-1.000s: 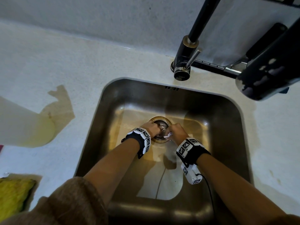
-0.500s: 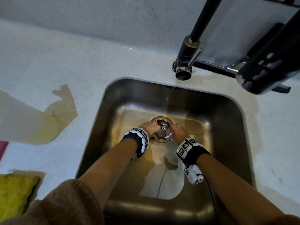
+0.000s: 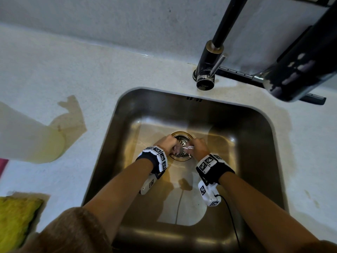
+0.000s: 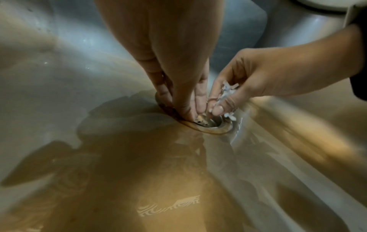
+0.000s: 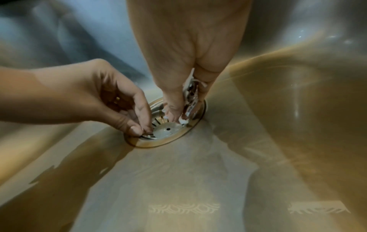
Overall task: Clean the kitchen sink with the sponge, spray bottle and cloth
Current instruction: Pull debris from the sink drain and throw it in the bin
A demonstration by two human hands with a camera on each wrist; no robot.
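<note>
In the steel sink (image 3: 255,143) both my hands work at the round drain strainer (image 3: 182,143). My left hand (image 3: 175,148) curls its fingers and pinches at the strainer's rim (image 5: 158,138), seen from the right wrist as left hand (image 5: 143,130). My right hand (image 3: 188,149) holds a bunch of white scraps (image 5: 190,94) between thumb and fingers while its fingertips (image 5: 172,114) dip into the strainer. From the left wrist, those scraps (image 4: 226,91) show in my right hand (image 4: 215,109). A yellow sponge (image 3: 16,220) lies on the counter at bottom left.
A black faucet (image 3: 209,70) stands behind the sink, its dark spout (image 3: 300,70) hanging over the right side. A pale bottle-like shape (image 3: 27,139) stands on the white counter (image 3: 91,79) at left, with something pink (image 3: 3,165) at the edge.
Both hands stay at the drain. My left hand has edged slightly further over the strainer, and the view has shifted a little.
</note>
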